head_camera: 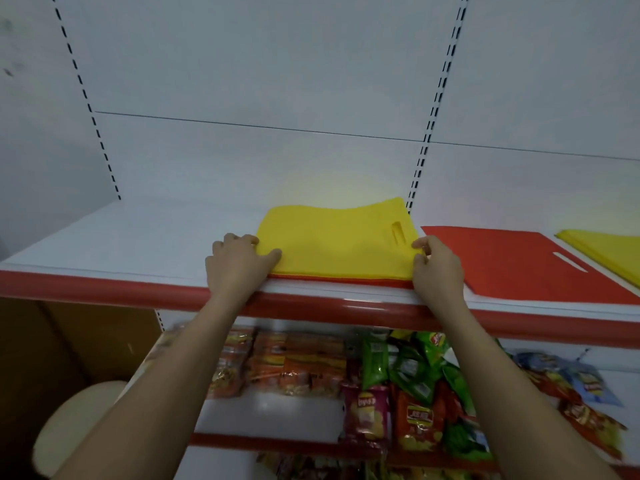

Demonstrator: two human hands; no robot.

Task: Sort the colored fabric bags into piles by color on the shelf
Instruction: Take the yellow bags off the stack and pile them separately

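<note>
Yellow fabric bag [332, 244] tops the mixed stack at the shelf [138, 244] edge — my left hand [235, 261] and right hand [436, 268] pinch its near corners. A red pile [512, 265] and yellow pile [609, 251] already lie rightward; orange-red layers beneath remain — how many, I can't tell.

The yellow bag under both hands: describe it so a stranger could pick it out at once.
Start at the white shelf with the red front edge, above the snack packets. Near its middle lies the yellow bag, on top of a stack with a red layer showing beneath, the left hand and right hand gripping its near corners. Unlike the flat red bag and far-right yellow pile, it is held.
</note>
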